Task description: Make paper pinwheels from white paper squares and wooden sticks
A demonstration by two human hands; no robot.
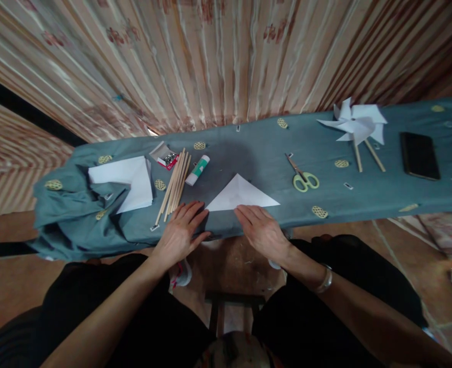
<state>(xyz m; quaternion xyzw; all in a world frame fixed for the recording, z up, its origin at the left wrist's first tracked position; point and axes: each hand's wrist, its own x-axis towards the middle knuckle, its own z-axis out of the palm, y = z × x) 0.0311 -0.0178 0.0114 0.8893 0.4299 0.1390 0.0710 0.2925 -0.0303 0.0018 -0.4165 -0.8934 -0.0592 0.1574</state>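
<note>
A white paper triangle (240, 194) lies flat on the blue-grey cloth-covered bench (260, 153) in front of me. My left hand (181, 230) rests palm down at the bench's near edge, fingertips just left of the triangle's left corner. My right hand (262, 229) lies flat with its fingers on the triangle's near edge. Neither hand grips anything.
A stack of white paper (128, 180) lies at left, beside several wooden sticks (174, 187), a glue stick (197, 169) and a small box of pins (166, 156). Green-handled scissors (303, 177) sit right of the triangle. Farther right are paper pinwheels (357, 124) and a black phone (419, 155).
</note>
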